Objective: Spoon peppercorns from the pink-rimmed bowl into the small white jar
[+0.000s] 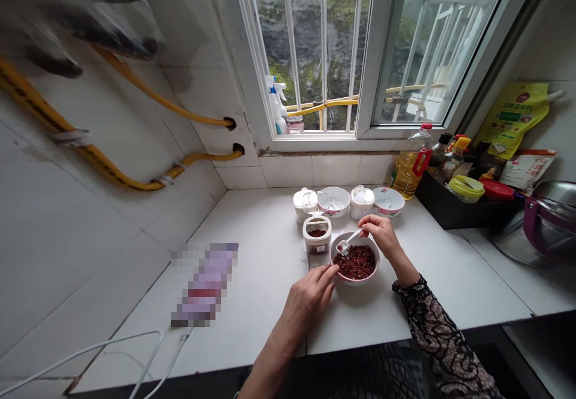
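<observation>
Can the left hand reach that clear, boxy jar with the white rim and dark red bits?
Probably yes: the left hand is close by, and only white countertop shows between it and the jar.

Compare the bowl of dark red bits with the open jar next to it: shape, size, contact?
Shape and size: the bowl is round and wide; the jar is boxier and narrower.
Lid: the jar has a lid, tipped open; the bowl shows none.
Contact: the left hand touches the bowl's rim; neither of the hands touches the jar.
Shared: both stand upright on the counter, holding dark red bits.
</observation>
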`<state>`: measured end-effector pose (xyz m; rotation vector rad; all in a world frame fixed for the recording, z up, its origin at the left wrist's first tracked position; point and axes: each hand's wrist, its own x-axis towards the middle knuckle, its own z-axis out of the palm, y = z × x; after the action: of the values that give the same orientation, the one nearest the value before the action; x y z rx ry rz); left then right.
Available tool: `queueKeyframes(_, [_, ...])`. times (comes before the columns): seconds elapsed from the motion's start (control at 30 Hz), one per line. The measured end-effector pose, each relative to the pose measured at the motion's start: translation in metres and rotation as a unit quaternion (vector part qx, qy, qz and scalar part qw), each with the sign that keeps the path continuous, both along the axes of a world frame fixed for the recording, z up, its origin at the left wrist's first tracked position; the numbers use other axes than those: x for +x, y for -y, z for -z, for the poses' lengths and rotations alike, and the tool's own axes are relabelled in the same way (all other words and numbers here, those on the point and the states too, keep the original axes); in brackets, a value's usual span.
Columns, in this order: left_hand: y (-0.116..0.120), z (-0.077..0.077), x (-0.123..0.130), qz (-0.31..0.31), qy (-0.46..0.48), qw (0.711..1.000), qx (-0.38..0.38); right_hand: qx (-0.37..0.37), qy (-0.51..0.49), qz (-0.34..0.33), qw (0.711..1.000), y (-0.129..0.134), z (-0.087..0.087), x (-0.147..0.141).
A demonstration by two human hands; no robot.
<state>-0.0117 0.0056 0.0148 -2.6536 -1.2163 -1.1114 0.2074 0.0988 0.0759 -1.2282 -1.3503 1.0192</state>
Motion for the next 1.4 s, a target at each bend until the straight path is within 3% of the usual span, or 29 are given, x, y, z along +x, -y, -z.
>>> queueKeyframes(0.13, [0.0, 0.001, 0.0, 0.0, 0.001, 1.0, 0.004, 0.023, -0.013, 0.012, 1.0, -0.002, -0.003, -0.005])
queueKeyframes(0.3, [0.0, 0.001, 0.0, 0.0, 0.002, 1.0, -0.003, 0.189, 0.051, 0.068, 0.978, 0.005, -0.013, -0.029])
queueKeyframes(0.37, [0.0, 0.001, 0.001, 0.0, 0.003, 1.0, 0.0, 0.279, 0.135, 0.071, 0.948, 0.01, -0.016, -0.038])
queueKeyframes(0.47, [0.0, 0.001, 0.001, -0.001, 0.002, 1.0, 0.009, 0.393, 0.266, 0.013, 0.88, 0.017, -0.019, -0.045])
queueKeyframes(0.57, [0.0, 0.0, 0.001, 0.0, 0.0, 1.0, 0.011, 0.434, 0.314, -0.012, 0.844, 0.022, -0.02, -0.043])
queueKeyframes(0.77, [0.0, -0.001, 0.0, -0.003, -0.004, 1.0, 0.009, 0.38, 0.29, 0.082, 0.875, 0.022, -0.02, -0.012])
queueKeyframes(0.9, [0.0, 0.0, 0.0, -0.011, -0.007, 1.0, 0.017, 0.338, 0.354, 0.041, 0.871, 0.015, -0.008, 0.0])
queueKeyframes(1.07, [0.0, 0.001, 0.0, -0.012, -0.007, 1.0, 0.027, 0.272, 0.384, -0.022, 0.882, 0.012, 0.004, -0.009])
queueKeyframes(1.2, [0.0, 0.0, 0.0, -0.011, -0.006, 1.0, 0.026, 0.217, 0.317, -0.021, 0.923, 0.012, 0.004, -0.012])
queueKeyframes(1.4, [-0.001, 0.0, 0.001, -0.006, -0.007, 1.0, 0.024, 0.081, 0.137, 0.006, 0.987, 0.009, 0.0, -0.004])
